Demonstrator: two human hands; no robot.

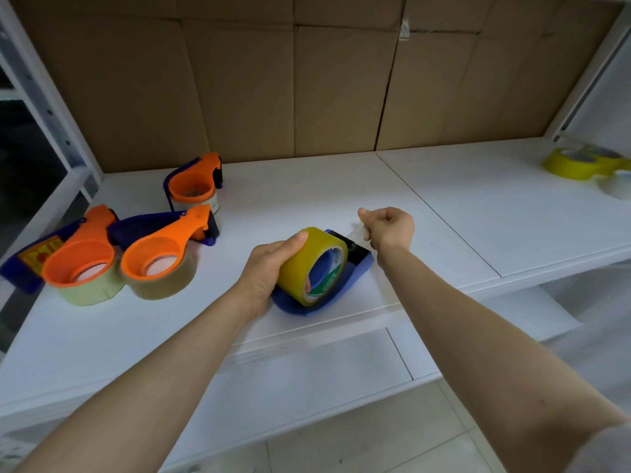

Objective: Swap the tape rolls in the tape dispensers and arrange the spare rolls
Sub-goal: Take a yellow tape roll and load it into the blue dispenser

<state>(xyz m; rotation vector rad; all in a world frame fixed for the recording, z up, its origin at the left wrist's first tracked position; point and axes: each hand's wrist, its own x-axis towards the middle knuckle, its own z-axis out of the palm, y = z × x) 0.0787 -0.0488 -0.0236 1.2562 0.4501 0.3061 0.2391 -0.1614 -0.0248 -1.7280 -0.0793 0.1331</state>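
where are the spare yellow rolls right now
In the head view, the spare yellow rolls lie at the shelf's far right edge, beside a pale roll, well right of the right hand.

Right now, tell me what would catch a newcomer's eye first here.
At the middle of the white shelf, the left hand grips a yellow tape roll seated in a blue dispenser, while the right hand pinches near its front end. Three orange dispensers cluster at left; spare rolls lie far right.
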